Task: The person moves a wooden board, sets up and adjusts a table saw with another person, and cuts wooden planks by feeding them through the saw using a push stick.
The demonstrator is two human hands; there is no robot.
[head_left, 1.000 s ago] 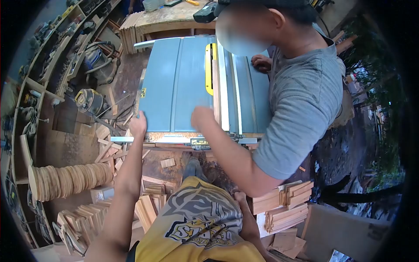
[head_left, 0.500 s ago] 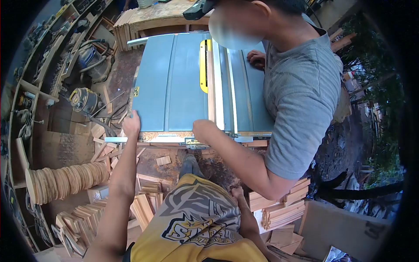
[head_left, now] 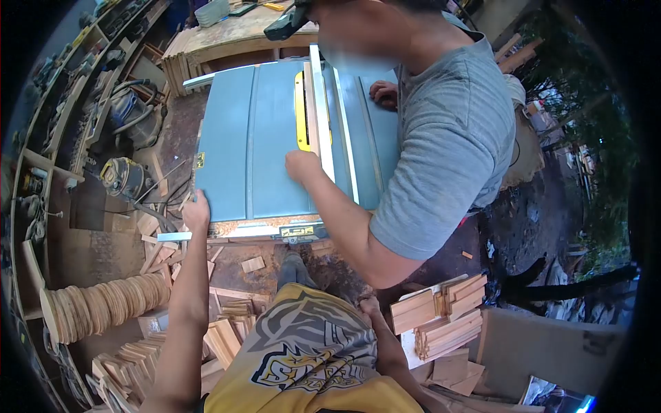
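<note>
A table saw (head_left: 227, 138) with a blue-grey top stands in front of me. My left hand (head_left: 196, 210) is at its near left corner, fingers curled round the edge. My right hand (head_left: 370, 304) hangs low beside my shirt; its fingers are too small and partly hidden to read, and I see nothing in it. A co-worker in a grey shirt (head_left: 441, 165) leans over the saw from the right. One co-worker hand (head_left: 303, 167) is closed at the near end of a narrow wood strip (head_left: 317, 124) lying along the metal fence (head_left: 325, 155), beside the yellow blade insert (head_left: 300, 110).
Behind the saw is a wooden workbench (head_left: 227, 40). Shop vacuums (head_left: 124, 177) and shelves line the left. Round wooden discs (head_left: 103, 303) lie stacked at lower left. Cut boards (head_left: 447, 330) are piled at lower right, and offcuts (head_left: 253, 264) litter the floor.
The co-worker's near hand has moved forward along the fence, sliding the wood strip away from me past the blade insert. The view has shifted slightly; my left hand stays at the saw's corner.
</note>
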